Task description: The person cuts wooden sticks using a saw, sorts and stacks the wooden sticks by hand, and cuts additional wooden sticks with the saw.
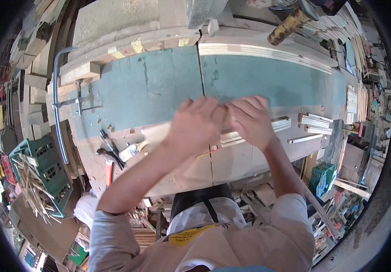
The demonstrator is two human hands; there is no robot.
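Note:
Side by side over the middle of the workbench (127, 95), my left hand (198, 120) and my right hand (250, 119) are both closed with fingers curled. They nearly meet at the thumbs, and whatever they grip is hidden. Beneath them lie light wooden strips (234, 138), partly covered by my right hand. A pale board (156, 132) shows beside my left wrist. Several short wooden pieces (313, 121) rest to the right of my right hand. Left of my left forearm are black-handled pliers (109, 141), a red-handled tool (109, 172) and a brush (132, 152).
Long strips (263, 53) lie along the bench's far side. A bar clamp (56, 99) holds a wood block (80, 72) at the left edge. A green crate (46, 174) with thin sticks stands at lower left. Another green crate (322, 177) sits at lower right.

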